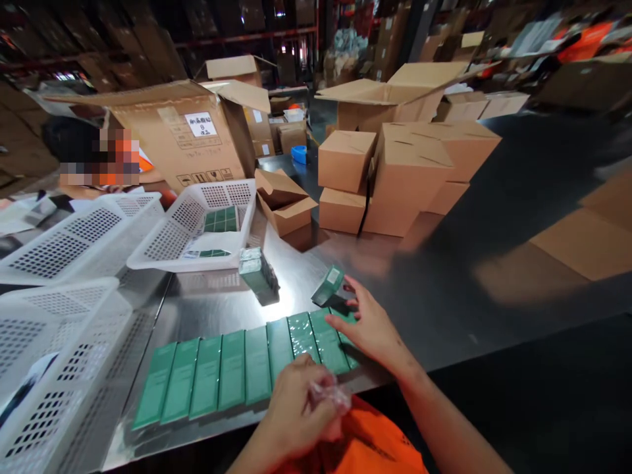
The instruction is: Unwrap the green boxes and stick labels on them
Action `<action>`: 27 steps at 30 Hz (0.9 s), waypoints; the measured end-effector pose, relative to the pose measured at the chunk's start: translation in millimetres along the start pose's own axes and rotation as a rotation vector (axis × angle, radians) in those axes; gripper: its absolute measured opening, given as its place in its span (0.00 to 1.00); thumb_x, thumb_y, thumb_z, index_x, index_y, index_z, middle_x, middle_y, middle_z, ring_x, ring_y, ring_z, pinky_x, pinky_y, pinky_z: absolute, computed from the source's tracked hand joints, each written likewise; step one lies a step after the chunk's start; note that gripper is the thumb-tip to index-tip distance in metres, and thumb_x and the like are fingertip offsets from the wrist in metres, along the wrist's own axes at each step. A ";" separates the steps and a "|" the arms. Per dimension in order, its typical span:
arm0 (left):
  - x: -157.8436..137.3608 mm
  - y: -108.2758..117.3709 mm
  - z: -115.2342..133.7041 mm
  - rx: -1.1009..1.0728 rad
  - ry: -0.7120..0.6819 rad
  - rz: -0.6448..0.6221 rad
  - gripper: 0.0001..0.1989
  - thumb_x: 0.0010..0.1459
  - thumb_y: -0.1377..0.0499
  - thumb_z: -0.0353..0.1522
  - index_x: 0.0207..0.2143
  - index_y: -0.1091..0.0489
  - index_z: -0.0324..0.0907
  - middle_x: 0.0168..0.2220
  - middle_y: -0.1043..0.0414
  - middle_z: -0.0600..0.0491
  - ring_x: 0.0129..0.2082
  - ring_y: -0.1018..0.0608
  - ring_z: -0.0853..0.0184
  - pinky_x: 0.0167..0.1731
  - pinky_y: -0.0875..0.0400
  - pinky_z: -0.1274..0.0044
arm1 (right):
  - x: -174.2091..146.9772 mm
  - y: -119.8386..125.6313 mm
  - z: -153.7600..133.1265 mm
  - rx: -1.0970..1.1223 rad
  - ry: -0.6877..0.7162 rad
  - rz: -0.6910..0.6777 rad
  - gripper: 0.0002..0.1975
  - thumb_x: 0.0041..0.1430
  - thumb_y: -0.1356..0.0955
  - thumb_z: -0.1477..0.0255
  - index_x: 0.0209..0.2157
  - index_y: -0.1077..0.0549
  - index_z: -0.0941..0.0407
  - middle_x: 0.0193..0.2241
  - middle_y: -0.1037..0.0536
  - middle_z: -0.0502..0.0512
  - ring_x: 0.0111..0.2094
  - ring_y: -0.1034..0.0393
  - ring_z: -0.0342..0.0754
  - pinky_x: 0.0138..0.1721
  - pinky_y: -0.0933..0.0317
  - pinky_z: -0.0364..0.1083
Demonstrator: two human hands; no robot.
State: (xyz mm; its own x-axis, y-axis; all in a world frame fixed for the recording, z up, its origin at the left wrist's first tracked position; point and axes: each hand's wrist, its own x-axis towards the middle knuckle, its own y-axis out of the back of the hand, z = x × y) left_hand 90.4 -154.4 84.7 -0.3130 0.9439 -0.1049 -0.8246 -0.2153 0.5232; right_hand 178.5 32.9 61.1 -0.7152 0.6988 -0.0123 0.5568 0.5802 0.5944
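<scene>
While my left hand (295,403) is closed on crumpled clear film (332,396) nearest me, my right hand (371,324) arches, fingers apart, over the right end of the row of green boxes (232,368) on the table (200,304). Whether it touches the loose green box (326,285) just beyond, I can't tell. I judge the step as adjusting the row; the next move calls for a light grip there. Farther off sits a white basket (197,264).
</scene>
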 end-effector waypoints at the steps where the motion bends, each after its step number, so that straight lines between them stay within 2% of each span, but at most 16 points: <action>1: -5.4 1.3 -7.3 -0.046 -0.005 0.019 0.07 0.50 0.44 0.30 0.24 0.25 0.43 0.25 0.27 0.51 0.31 0.27 0.61 0.31 0.41 0.73 | 8.5 -1.5 -1.3 -0.043 -0.025 0.004 0.40 0.58 0.27 0.56 0.66 0.45 0.52 0.58 0.32 0.61 0.47 0.28 0.56 0.45 0.31 0.53; 4: -23.0 3.6 -30.3 -0.143 -0.035 0.164 0.10 0.52 0.43 0.30 0.18 0.31 0.43 0.19 0.32 0.54 0.23 0.31 0.65 0.27 0.42 0.75 | 42.3 -1.5 -7.6 -0.169 -0.062 0.031 0.33 0.61 0.28 0.55 0.61 0.38 0.56 0.58 0.32 0.64 0.50 0.29 0.61 0.49 0.33 0.57; 6: -34.6 5.4 -42.1 -0.218 -0.042 0.305 0.16 0.55 0.41 0.33 0.16 0.37 0.43 0.17 0.37 0.56 0.20 0.34 0.68 0.24 0.42 0.76 | 66.6 1.0 -15.4 -0.279 0.006 0.049 0.36 0.61 0.28 0.55 0.61 0.39 0.60 0.60 0.37 0.68 0.57 0.36 0.64 0.55 0.37 0.59; 8: -43.7 7.9 -47.6 -0.295 -0.026 0.435 0.18 0.56 0.39 0.35 0.15 0.38 0.43 0.18 0.37 0.56 0.22 0.31 0.67 0.27 0.37 0.76 | 87.3 0.5 -27.2 -0.394 0.124 0.001 0.42 0.59 0.26 0.54 0.64 0.43 0.62 0.62 0.39 0.70 0.61 0.41 0.64 0.59 0.40 0.58; 10: -49.0 9.6 -46.5 -0.389 0.017 0.557 0.15 0.54 0.36 0.34 0.17 0.34 0.43 0.26 0.30 0.52 0.32 0.25 0.63 0.34 0.30 0.75 | 101.6 -7.0 -42.1 -0.459 0.224 -0.093 0.47 0.54 0.24 0.51 0.65 0.43 0.61 0.60 0.36 0.70 0.59 0.40 0.66 0.58 0.40 0.60; 12: -51.3 8.9 -41.4 -0.564 0.099 0.679 0.07 0.51 0.33 0.35 0.26 0.28 0.44 0.41 0.24 0.50 0.41 0.22 0.59 0.36 0.26 0.73 | 109.3 -21.8 -57.0 -0.484 0.277 -0.168 0.47 0.48 0.21 0.50 0.62 0.36 0.59 0.55 0.30 0.68 0.55 0.35 0.69 0.55 0.37 0.62; 13: -51.9 7.5 -38.6 -0.681 0.143 0.737 0.09 0.50 0.32 0.35 0.32 0.28 0.46 0.48 0.26 0.50 0.40 0.20 0.60 0.32 0.25 0.74 | 111.3 -30.9 -63.2 -0.501 0.290 -0.184 0.44 0.48 0.21 0.50 0.59 0.33 0.59 0.52 0.28 0.67 0.53 0.34 0.69 0.53 0.37 0.62; 14: -52.7 5.7 -36.3 -0.797 0.175 0.786 0.14 0.49 0.31 0.36 0.37 0.30 0.49 0.52 0.28 0.51 0.34 0.20 0.64 0.25 0.26 0.76 | 112.6 -40.3 -68.0 -0.519 0.294 -0.192 0.38 0.50 0.21 0.51 0.56 0.29 0.59 0.49 0.27 0.66 0.52 0.32 0.68 0.53 0.37 0.62; 16: -55.4 2.0 -34.6 -0.966 0.203 0.866 0.19 0.50 0.31 0.38 0.42 0.34 0.52 0.46 0.26 0.54 0.20 0.27 0.73 0.16 0.35 0.82 | 115.1 -58.5 -73.2 -0.556 0.278 -0.192 0.26 0.57 0.23 0.57 0.50 0.26 0.60 0.47 0.26 0.64 0.50 0.31 0.63 0.52 0.36 0.61; 17: -57.4 0.6 -35.3 -0.997 0.205 0.905 0.20 0.50 0.30 0.39 0.42 0.35 0.52 0.40 0.25 0.56 0.17 0.31 0.76 0.15 0.38 0.83 | 117.0 -66.5 -73.8 -0.571 0.266 -0.184 0.23 0.60 0.24 0.60 0.49 0.26 0.60 0.47 0.26 0.63 0.50 0.31 0.61 0.52 0.35 0.61; 19: -62.6 0.0 -39.0 -0.962 0.219 0.958 0.22 0.47 0.28 0.41 0.42 0.32 0.50 0.29 0.30 0.59 0.17 0.35 0.77 0.16 0.39 0.84 | 123.6 -79.2 -72.7 -0.584 0.251 -0.169 0.22 0.62 0.26 0.62 0.51 0.28 0.60 0.48 0.27 0.61 0.49 0.30 0.58 0.52 0.35 0.61; 20: -65.4 0.9 -41.4 -0.939 0.213 0.947 0.25 0.44 0.27 0.44 0.42 0.30 0.49 0.26 0.33 0.59 0.17 0.36 0.76 0.17 0.40 0.84 | 128.3 -83.4 -71.8 -0.581 0.250 -0.165 0.22 0.63 0.26 0.63 0.52 0.29 0.60 0.48 0.27 0.61 0.49 0.30 0.58 0.52 0.35 0.61; 22: -71.0 4.8 -45.4 -0.941 0.172 0.845 0.31 0.37 0.27 0.51 0.41 0.26 0.47 0.20 0.40 0.60 0.17 0.41 0.77 0.16 0.45 0.83 | 139.9 -84.7 -70.1 -0.556 0.262 -0.162 0.21 0.65 0.28 0.65 0.54 0.30 0.60 0.49 0.27 0.60 0.50 0.31 0.57 0.53 0.35 0.60; 24: -76.3 10.3 -47.9 -0.974 0.161 0.748 0.34 0.37 0.31 0.58 0.40 0.23 0.45 0.16 0.48 0.61 0.15 0.46 0.77 0.15 0.48 0.82 | 151.5 -72.5 -67.4 -0.527 0.285 -0.185 0.21 0.60 0.26 0.71 0.53 0.28 0.62 0.47 0.26 0.63 0.49 0.30 0.59 0.52 0.36 0.59; 25: -78.9 13.3 -48.8 -0.961 0.183 0.748 0.33 0.39 0.33 0.60 0.38 0.22 0.44 0.15 0.49 0.61 0.15 0.46 0.76 0.15 0.47 0.81 | 155.8 -60.2 -64.4 -0.513 0.309 -0.205 0.21 0.56 0.25 0.76 0.51 0.27 0.63 0.46 0.25 0.64 0.49 0.31 0.60 0.53 0.38 0.59; 27: -84.1 18.7 -50.9 -0.851 0.263 0.836 0.29 0.43 0.35 0.58 0.34 0.21 0.44 0.16 0.41 0.56 0.15 0.40 0.72 0.16 0.40 0.78 | 157.1 -24.4 -53.3 -0.485 0.374 -0.254 0.20 0.49 0.26 0.82 0.46 0.22 0.61 0.45 0.23 0.63 0.51 0.33 0.62 0.57 0.46 0.62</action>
State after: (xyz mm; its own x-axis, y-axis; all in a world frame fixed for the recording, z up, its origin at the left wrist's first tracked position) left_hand 77.4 -250.5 60.3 -0.8991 0.3779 -0.2210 -0.3378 -0.9200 -0.1988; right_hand 30.0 106.3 87.6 -0.9462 0.3223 0.0278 0.1603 0.3927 0.9056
